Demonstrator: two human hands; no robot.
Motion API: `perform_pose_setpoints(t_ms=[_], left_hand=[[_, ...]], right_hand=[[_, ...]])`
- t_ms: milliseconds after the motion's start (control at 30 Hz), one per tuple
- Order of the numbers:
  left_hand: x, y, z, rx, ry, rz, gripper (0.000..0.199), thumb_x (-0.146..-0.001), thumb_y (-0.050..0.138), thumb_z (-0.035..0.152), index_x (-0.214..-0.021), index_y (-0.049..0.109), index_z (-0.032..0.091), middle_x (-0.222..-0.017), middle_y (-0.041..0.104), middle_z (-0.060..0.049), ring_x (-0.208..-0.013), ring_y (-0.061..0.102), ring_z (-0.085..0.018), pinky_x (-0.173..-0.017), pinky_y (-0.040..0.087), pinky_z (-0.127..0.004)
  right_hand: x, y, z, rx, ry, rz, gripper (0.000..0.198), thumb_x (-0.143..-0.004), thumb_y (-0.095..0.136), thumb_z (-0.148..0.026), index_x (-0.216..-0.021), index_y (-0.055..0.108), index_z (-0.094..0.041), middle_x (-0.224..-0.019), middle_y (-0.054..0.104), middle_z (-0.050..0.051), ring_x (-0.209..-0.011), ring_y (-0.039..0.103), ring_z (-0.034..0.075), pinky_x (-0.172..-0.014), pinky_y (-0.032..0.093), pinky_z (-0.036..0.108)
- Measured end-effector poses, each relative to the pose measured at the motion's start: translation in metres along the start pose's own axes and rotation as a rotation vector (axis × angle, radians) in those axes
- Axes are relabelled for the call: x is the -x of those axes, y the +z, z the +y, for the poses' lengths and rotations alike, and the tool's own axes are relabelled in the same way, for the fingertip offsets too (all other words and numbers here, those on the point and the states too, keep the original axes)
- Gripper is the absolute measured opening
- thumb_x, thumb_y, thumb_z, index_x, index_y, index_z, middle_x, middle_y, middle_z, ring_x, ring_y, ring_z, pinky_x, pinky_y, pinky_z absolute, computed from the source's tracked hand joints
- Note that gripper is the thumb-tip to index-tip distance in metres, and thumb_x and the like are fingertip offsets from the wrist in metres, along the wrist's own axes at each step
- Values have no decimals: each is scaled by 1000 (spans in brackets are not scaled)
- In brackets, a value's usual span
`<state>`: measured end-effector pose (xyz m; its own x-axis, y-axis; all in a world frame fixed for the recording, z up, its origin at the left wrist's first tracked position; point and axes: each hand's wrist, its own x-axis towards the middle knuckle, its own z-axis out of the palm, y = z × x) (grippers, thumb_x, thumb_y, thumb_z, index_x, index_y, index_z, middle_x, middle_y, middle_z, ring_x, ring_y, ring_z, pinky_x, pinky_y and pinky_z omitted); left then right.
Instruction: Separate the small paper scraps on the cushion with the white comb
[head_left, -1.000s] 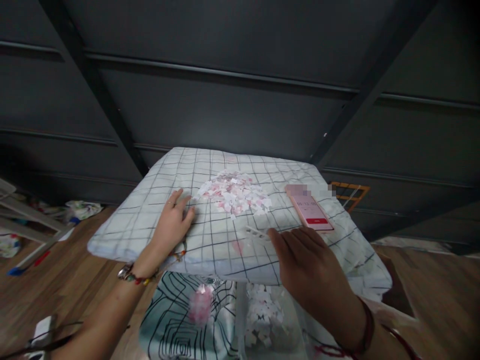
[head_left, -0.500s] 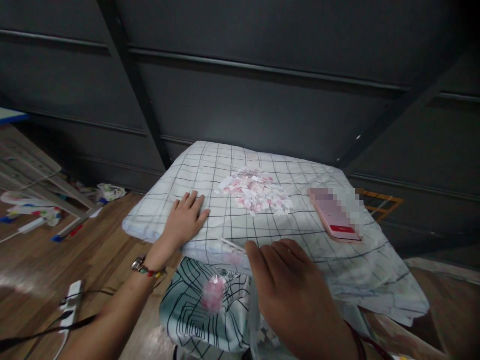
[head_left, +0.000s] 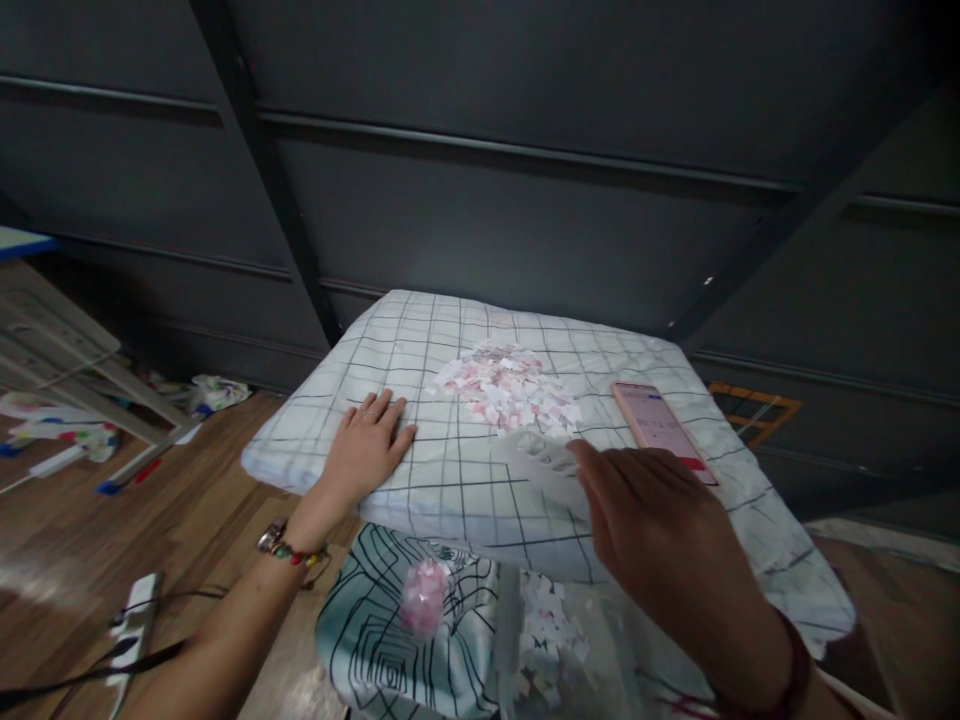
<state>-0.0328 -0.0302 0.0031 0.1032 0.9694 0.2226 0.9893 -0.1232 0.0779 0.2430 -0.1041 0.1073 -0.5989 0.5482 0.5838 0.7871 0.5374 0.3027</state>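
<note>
My left hand lies flat with spread fingers on a white checked cloth covering a low table. To its right is a loose pile of white and pink paper scraps. My right hand grips a flat white piece with slot-like openings, blurred by motion, just above the cloth at the pile's near side. Its exact kind is unclear. Below the table edge, a clear plastic box contains more paper scraps.
A phone with a lit screen lies on the cloth beyond my right hand. A pink item in clear wrapping rests on green patterned fabric. A dark panel wall stands behind; a power strip is on the floor left.
My right hand has moved right and slightly up with the white piece, which now shows its slotted face. The box below is more visible. My left hand stays in place on the cloth.
</note>
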Motion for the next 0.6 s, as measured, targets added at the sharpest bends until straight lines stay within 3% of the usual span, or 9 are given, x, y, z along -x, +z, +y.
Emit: perform_pose_setpoints(t_ms=[167, 367, 600], left_hand=[[-1, 4, -3, -15, 5, 21, 51, -92, 32, 43, -131, 48, 15, -141, 43, -14, -131, 37, -31, -105, 32, -50], [-4, 1, -6, -25, 9, -39, 53, -91, 32, 42, -133, 46, 13, -143, 41, -15, -132, 35, -33, -105, 32, -51], [-23, -26, 0, -74, -47, -333, 54, -89, 39, 37, -136, 43, 11, -145, 36, -18, -134, 34, -32, -105, 32, -49]], right_hand=[[5, 19, 38, 41, -42, 52, 23, -80, 44, -2, -95, 60, -8, -64, 59, 3, -63, 50, 17, -69, 39, 32], [5, 57, 66, 58, 22, 34, 28, -81, 40, -2, -92, 64, -13, -65, 58, 3, -68, 48, 18, -70, 34, 32], [-3, 81, 103, 25, 9, 108, 32, -81, 39, 0, -94, 65, -15, -75, 63, 4, -73, 49, 18, -71, 35, 32]])
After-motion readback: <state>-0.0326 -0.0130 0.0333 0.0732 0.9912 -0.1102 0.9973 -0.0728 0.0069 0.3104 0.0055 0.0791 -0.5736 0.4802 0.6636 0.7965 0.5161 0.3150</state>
